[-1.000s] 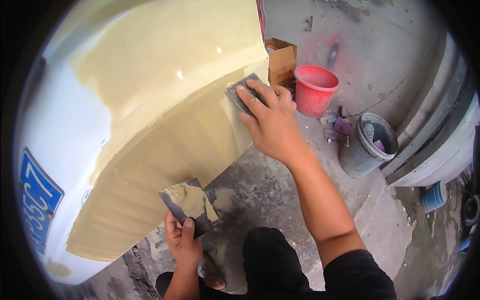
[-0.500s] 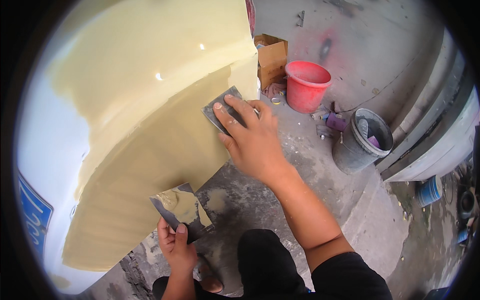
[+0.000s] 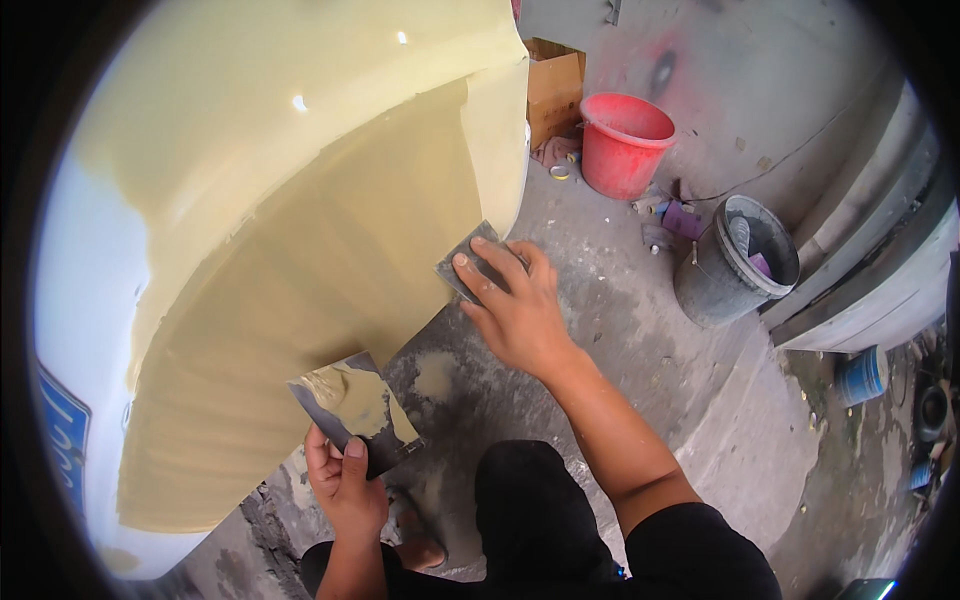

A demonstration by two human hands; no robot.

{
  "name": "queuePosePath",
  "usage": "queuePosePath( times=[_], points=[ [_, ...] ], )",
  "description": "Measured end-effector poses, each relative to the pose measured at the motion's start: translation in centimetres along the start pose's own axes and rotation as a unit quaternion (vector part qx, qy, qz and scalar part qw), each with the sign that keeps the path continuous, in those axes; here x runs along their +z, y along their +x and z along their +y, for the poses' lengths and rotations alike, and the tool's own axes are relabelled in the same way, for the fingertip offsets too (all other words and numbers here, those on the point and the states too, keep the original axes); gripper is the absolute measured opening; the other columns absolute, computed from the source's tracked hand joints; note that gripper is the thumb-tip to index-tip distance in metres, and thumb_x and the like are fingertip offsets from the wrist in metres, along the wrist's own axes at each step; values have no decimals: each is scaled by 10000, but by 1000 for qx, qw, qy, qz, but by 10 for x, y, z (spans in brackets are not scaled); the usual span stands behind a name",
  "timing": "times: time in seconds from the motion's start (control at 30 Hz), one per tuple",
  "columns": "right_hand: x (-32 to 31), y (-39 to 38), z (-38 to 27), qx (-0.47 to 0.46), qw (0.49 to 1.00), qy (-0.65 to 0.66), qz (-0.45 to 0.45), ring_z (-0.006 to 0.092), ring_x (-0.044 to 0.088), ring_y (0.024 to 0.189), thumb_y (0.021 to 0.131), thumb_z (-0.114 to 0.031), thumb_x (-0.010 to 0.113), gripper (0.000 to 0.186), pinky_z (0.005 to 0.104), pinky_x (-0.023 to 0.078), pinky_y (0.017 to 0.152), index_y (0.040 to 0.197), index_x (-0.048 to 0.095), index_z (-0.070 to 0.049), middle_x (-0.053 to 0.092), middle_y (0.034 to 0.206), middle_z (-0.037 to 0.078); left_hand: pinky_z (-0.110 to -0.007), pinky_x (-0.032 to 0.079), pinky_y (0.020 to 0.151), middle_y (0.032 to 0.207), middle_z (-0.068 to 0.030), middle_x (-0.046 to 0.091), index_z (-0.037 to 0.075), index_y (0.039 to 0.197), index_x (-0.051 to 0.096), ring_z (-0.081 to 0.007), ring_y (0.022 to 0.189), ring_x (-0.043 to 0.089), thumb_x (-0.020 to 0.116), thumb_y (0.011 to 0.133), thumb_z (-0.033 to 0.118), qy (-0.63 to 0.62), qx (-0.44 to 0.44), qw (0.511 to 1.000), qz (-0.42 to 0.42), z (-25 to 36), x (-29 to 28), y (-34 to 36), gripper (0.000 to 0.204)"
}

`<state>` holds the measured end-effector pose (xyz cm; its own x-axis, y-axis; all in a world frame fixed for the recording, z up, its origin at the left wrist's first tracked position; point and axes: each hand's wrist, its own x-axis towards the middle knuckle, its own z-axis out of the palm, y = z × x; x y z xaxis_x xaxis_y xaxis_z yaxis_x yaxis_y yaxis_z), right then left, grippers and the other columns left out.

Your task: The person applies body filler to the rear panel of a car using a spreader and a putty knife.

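Observation:
A white vehicle body panel curves across the left side, with a broad area of tan filler putty spread over it in faint streaks. My right hand grips a dark flat spreader, its fingers pressed along the blade. That blade lies at the panel's lower right edge, touching the putty. Low in the middle, my left hand pinches a second dark plate between thumb and fingers. A lump of tan putty is smeared over the plate's upper face.
A red bucket and a grey bucket stand on the stained concrete floor at right. Behind the panel sits a cardboard box. Curved grey panels lean beyond, near a blue can. A blue plate is on the panel.
My right hand has drawn the spreader down and slightly right to the panel's lower edge. The putty now reaches along that stretch more evenly. My left hand has shifted slightly up and left.

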<state>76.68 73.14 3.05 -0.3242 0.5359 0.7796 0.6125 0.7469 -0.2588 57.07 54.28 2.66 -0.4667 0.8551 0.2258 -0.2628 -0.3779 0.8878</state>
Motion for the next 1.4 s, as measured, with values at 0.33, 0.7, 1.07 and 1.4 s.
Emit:
queuePosePath(
  times=[0.33, 0.7, 1.07, 1.4],
  points=[
    [48, -65, 31, 18, 999, 14, -41, 394, 414, 1173, 793, -154, 695, 482, 515, 365, 932, 1264, 600, -184, 467, 1387, 38, -321, 399, 1009, 1230, -109, 598, -26, 1367, 394, -161, 1115, 564, 574, 920, 30, 0, -1, 1000, -12, -2, 1, -10, 484],
    [-62, 46, 19, 39, 995, -48, 73, 373, 439, 1140, 797, -148, 633, 499, 497, 379, 950, 1293, 577, -140, 484, 1369, 82, -309, 417, 981, 1171, -91, 608, -26, 1355, 407, -149, 1076, 573, 575, 914, 12, -13, -4, 1000, -19, 2, 5, -11, 474],
    [-85, 120, 14, -17, 997, -68, 44, 362, 449, 1139, 809, -142, 601, 482, 488, 395, 939, 1290, 583, -170, 493, 1363, 41, -293, 429, 949, 1155, -80, 609, -34, 1345, 411, -136, 1052, 572, 557, 907, -6, -23, -4, 1000, -21, 2, 14, -9, 463],
    [-97, 114, 15, -8, 998, -63, 28, 365, 429, 1153, 803, -141, 622, 500, 467, 379, 992, 1301, 580, -156, 485, 1368, 57, -288, 433, 941, 1151, -80, 610, -36, 1350, 403, -128, 1041, 572, 558, 911, 7, -23, -14, 999, -27, 0, 20, -6, 467]
  ],
)
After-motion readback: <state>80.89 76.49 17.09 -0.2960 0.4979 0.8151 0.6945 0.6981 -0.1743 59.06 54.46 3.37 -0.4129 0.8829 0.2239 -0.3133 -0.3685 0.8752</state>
